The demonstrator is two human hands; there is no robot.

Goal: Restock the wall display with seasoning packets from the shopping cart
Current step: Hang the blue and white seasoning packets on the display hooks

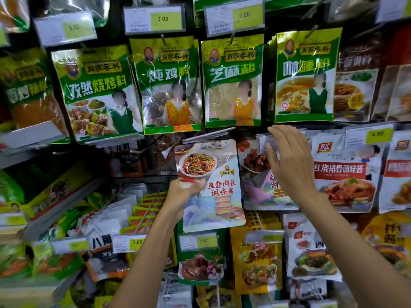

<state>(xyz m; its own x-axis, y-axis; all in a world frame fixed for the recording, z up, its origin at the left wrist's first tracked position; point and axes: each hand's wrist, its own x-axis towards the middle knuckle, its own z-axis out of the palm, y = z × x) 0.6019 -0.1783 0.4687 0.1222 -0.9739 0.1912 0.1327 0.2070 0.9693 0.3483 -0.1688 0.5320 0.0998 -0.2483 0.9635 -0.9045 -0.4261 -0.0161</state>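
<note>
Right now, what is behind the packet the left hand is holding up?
Around the held packet show a lifted price-tag holder above and a similar hanging packet to its right. Anything directly behind is covered.

In front of you, the wall display carries hooks with a row of green seasoning packets, yellow price tags above, and pale sauce packets hanging below.

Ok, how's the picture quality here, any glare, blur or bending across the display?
Head view: the sauce packet in the left hand reads sharp in the middle; glare streaks the clear film of the green packets above; the left-edge packets are smeared and tilted by the wide lens.
</note>
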